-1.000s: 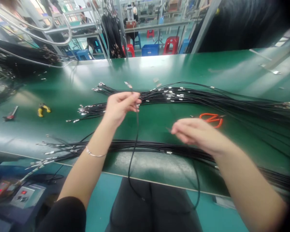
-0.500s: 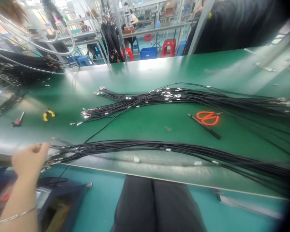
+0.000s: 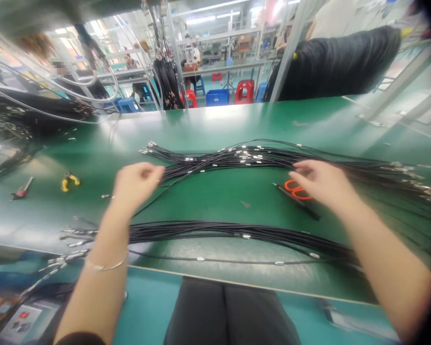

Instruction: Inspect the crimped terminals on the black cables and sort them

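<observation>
Black cables with metal ends form a far bundle across the green table. A near bundle runs along the front edge, one cable lying apart in front of it. My left hand is over the left part of the far bundle, thumb and fingers curled toward each other; whether they grip a cable is hidden. My right hand has thumb and fingers apart, just above the right side of that bundle. It partly covers the orange-handled scissors and a black pen-like tool.
Yellow-handled pliers and a red-handled tool lie at the left. Behind the table are metal posts, hanging cables, a thick black cable roll, stools, a blue bin and seated people.
My left hand has moved from the near bundle's left ends up and right to the far bundle. My right hand has come into view. One cable now lies apart in front of the near bundle.
</observation>
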A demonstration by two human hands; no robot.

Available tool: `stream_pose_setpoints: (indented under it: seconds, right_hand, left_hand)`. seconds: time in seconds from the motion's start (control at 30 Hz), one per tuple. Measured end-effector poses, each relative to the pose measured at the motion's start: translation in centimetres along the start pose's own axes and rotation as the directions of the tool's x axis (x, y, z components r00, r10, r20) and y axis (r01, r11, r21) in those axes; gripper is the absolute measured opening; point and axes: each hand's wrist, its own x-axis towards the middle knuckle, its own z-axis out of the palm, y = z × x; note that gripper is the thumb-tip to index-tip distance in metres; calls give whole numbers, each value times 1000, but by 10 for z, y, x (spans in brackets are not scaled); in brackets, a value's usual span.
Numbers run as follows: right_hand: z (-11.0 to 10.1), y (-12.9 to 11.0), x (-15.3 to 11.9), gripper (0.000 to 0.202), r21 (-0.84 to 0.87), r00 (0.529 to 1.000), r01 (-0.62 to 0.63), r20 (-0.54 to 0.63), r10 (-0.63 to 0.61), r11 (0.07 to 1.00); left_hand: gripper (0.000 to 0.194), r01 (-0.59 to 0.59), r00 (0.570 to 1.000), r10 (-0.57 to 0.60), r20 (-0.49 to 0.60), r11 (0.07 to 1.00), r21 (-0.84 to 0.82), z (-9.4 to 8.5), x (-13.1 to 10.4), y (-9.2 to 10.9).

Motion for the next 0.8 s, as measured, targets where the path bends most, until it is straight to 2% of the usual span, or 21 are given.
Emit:
stream_pose_setpoints:
  seconds: [0.03,0.07,0.1,0.13,0.2,0.27,0.33,0.43,0.5,0.6,0.7,0.8]
  right_hand:
    - [11,-14,19,38,-22,1000,27,4,-27,999]
    - [21,-27,36,39,-48,999,49,5,-49,998]
    - [32,-36,50,41,-74,998,56,3,-56,996]
    - [41,-42,60,41,-99,999,54,2,-54,994]
    - [55,-44,70,39,-143,999,44,0,-45,989]
    - [63,-39,70,36,-171,999,43,-10,-45,984]
    - [64,-32,67,35,-180,998,46,-24,-52,983]
    - [62,-24,66,35,-152,998,34,-48,-41,988]
    - [61,-21,66,34,-106,997,17,-76,-25,994]
    - [60,-19,66,31,-1,987,-4,-163,3,1000]
    - [53,-19,66,30,136,952,-25,-299,65,990]
    - [29,-19,68,32,264,893,-16,-431,133,964]
  left_hand:
    - [37,-70,990,81,113,993,-92,20,6,25]
    - [35,-87,945,170,278,954,-288,41,11,46]
    - [34,-20,893,222,392,890,-456,61,14,62]
    - [33,95,849,227,476,822,-561,81,17,73]
    - [30,193,824,220,522,757,-625,112,19,82]
    - [27,283,824,168,541,704,-651,131,19,77]
    - [28,386,825,100,556,620,-684,136,19,67]
    - [34,519,816,-2,578,445,-730,131,23,54]
    - [40,594,786,-49,616,335,-731,126,27,51]
    - [49,688,720,-80,689,218,-693,124,32,51]
    - [56,726,686,-96,721,142,-672,124,33,52]
    - [60,728,685,-83,723,82,-681,123,33,51]
